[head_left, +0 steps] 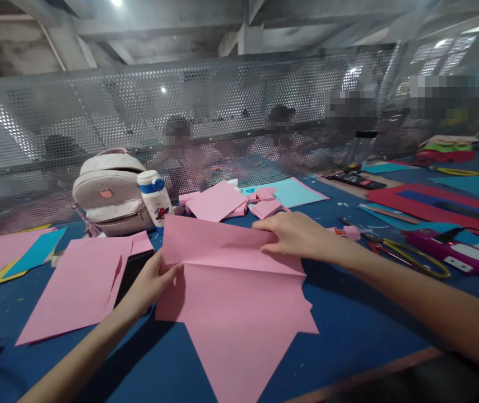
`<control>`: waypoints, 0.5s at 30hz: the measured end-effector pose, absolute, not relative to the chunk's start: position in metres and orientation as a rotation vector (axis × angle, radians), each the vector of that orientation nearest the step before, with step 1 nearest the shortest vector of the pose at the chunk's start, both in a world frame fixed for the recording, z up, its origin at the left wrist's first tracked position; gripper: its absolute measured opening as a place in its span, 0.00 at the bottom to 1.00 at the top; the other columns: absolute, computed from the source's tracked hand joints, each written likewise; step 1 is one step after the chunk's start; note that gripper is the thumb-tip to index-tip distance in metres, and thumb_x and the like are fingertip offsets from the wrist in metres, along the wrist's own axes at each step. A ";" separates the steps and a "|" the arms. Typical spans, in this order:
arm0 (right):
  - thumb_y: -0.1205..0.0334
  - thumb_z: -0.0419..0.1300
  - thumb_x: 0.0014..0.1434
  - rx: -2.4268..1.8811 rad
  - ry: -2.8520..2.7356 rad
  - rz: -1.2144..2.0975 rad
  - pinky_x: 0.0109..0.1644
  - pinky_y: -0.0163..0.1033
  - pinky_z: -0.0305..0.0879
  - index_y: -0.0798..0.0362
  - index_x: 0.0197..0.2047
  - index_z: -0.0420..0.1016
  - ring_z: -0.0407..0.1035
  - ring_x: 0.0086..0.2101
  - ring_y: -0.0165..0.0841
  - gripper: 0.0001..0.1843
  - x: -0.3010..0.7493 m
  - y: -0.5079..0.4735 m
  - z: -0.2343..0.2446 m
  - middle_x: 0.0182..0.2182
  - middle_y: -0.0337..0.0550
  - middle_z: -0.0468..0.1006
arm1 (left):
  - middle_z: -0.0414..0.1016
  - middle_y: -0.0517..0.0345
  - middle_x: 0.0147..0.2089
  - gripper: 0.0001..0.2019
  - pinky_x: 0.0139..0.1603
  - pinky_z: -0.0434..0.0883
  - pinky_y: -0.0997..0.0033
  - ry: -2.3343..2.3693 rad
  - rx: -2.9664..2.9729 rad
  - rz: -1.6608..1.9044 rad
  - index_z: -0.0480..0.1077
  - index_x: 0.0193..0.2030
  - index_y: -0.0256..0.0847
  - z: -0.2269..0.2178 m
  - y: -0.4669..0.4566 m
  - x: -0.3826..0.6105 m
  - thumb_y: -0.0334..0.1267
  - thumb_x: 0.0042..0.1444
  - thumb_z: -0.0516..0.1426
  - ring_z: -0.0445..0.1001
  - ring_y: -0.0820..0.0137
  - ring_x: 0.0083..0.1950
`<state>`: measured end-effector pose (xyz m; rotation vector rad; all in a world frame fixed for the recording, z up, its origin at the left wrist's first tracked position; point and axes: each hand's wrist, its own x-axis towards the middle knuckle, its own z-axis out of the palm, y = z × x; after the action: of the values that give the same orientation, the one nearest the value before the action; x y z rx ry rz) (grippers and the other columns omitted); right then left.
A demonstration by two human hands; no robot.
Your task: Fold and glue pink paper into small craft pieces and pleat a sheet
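Hands [289, 232] grasp creased pink paper [239, 299], a backpack [111, 193] and bottle [154, 197] standing beyond.

That's one bare left hand [150, 280], one bare right hand [287, 235], one creased pink paper piece [239, 302] between them, one cream backpack [111, 193], one white blue-collared bottle [155, 202], and one blue table [348, 319]!

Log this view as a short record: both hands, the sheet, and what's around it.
left hand: gripping the left edge of the pink sheet
right hand: gripping its top edge, toward the right
sheet state: creased across; lower end runs out of frame
to the left: more pink paper
behind: white backpack, bottle
to the right: purple device
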<state>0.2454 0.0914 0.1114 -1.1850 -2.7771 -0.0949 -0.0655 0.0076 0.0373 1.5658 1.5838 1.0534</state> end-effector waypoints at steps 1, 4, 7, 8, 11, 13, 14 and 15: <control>0.67 0.60 0.53 -1.174 -2.775 -0.111 0.28 0.36 0.45 0.49 0.33 0.71 0.71 0.32 0.36 0.03 0.242 0.094 0.109 0.30 0.39 0.78 | 0.70 0.36 0.62 0.31 0.63 0.68 0.46 1.640 1.752 1.125 0.60 0.66 0.34 0.034 0.009 -0.069 0.46 0.60 0.60 0.67 0.46 0.66; 0.70 0.57 0.52 -1.151 -2.790 -0.124 0.28 0.37 0.44 0.50 0.31 0.70 0.70 0.30 0.34 0.06 0.234 0.101 0.103 0.28 0.39 0.77 | 0.37 0.37 0.77 0.41 0.70 0.57 0.41 1.779 2.521 1.316 0.35 0.76 0.43 0.024 0.010 -0.072 0.33 0.63 0.56 0.44 0.43 0.76; 0.69 0.57 0.54 -1.154 -2.813 -0.081 0.28 0.36 0.47 0.50 0.33 0.72 0.71 0.30 0.35 0.05 0.226 0.108 0.098 0.29 0.40 0.78 | 0.24 0.50 0.79 0.47 0.73 0.48 0.38 1.667 3.038 1.308 0.31 0.76 0.56 0.015 0.003 -0.061 0.22 0.61 0.56 0.35 0.49 0.78; 0.69 0.57 0.54 -1.164 -2.821 -0.055 0.29 0.36 0.48 0.51 0.35 0.73 0.72 0.31 0.35 0.06 0.225 0.110 0.097 0.30 0.41 0.79 | 0.28 0.53 0.79 0.45 0.74 0.45 0.40 1.555 3.204 1.227 0.35 0.76 0.56 0.014 0.000 -0.055 0.21 0.61 0.55 0.35 0.53 0.78; 0.66 0.59 0.57 -1.186 -2.842 0.003 0.31 0.35 0.52 0.52 0.39 0.76 0.74 0.37 0.38 0.07 0.222 0.116 0.093 0.35 0.44 0.81 | 0.52 0.53 0.75 0.32 0.77 0.40 0.49 1.268 3.445 0.689 0.49 0.74 0.45 0.013 -0.004 -0.033 0.24 0.65 0.49 0.45 0.61 0.77; 0.66 0.59 0.58 -1.188 -2.860 0.022 0.33 0.35 0.55 0.52 0.41 0.77 0.75 0.40 0.39 0.08 0.224 0.119 0.090 0.37 0.45 0.82 | 0.57 0.47 0.73 0.28 0.75 0.51 0.51 1.284 3.252 0.400 0.49 0.74 0.39 0.011 -0.002 -0.022 0.31 0.68 0.48 0.54 0.59 0.74; 0.66 0.59 0.58 -1.187 -2.869 0.026 0.33 0.35 0.56 0.52 0.41 0.77 0.75 0.41 0.39 0.08 0.226 0.120 0.089 0.38 0.45 0.82 | 0.57 0.45 0.73 0.28 0.73 0.56 0.51 1.293 3.139 0.329 0.49 0.74 0.37 0.010 0.000 -0.018 0.35 0.69 0.49 0.56 0.58 0.73; 0.66 0.59 0.59 -1.187 -2.878 0.032 0.34 0.35 0.57 0.52 0.41 0.78 0.75 0.41 0.39 0.08 0.227 0.120 0.088 0.38 0.45 0.82 | 0.57 0.44 0.73 0.28 0.72 0.58 0.50 1.294 3.050 0.285 0.49 0.74 0.37 0.008 0.003 -0.016 0.39 0.69 0.49 0.58 0.57 0.73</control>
<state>0.2274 0.1200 0.0879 -1.1870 -2.8778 0.0317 -0.0158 0.0031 0.0079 3.0505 1.2939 0.2847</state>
